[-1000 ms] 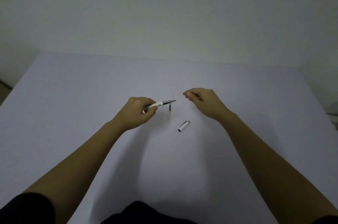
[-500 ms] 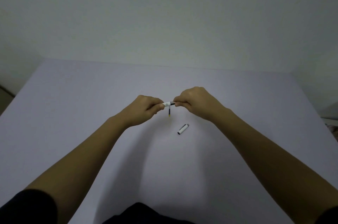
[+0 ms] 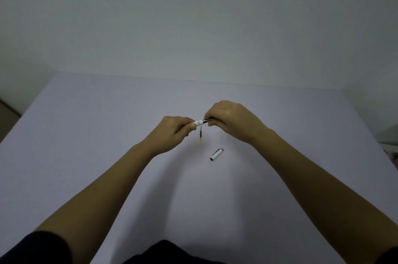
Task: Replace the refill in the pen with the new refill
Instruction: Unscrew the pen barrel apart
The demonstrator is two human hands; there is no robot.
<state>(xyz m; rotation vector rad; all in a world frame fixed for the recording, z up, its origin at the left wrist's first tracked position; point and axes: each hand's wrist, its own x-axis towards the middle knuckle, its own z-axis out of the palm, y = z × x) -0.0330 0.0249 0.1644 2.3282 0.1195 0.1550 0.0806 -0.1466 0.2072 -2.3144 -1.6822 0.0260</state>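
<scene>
Here, over a pale lilac worktop (image 3: 86,156), a person works a slim white pen with a dark metal tip section (image 3: 201,121) between two bare hands, well short of finishing a refill change. On the left, the left hand (image 3: 174,132) is curled into a loose fist, its thumb and fingers closed as a grip around the white barrel end of the pen, the forearm running in from the near left with a dark sleeve at the elbow. In the middle, the pen is held level above the worktop and bridges the two hands. Just below it a thin dark refill with a yellowish end (image 3: 200,133) lies on the worktop, pointing toward the viewer; whether this is the new one or the old one cannot be told. Nearer and a little to the right lies a short white pen cap with a silver clip (image 3: 216,154), apart from both hands. On the right, the right hand (image 3: 230,120) arches over the dark tip end, fingertips pinched shut on it, wrist raised and the forearm coming in from the near right. Judging by the parts, the cap is off and the pen is being unscrewed or screwed at its front section; which of the two cannot be told. Still to come, it seems, are seating the refill, closing the barrel and recapping.
</scene>
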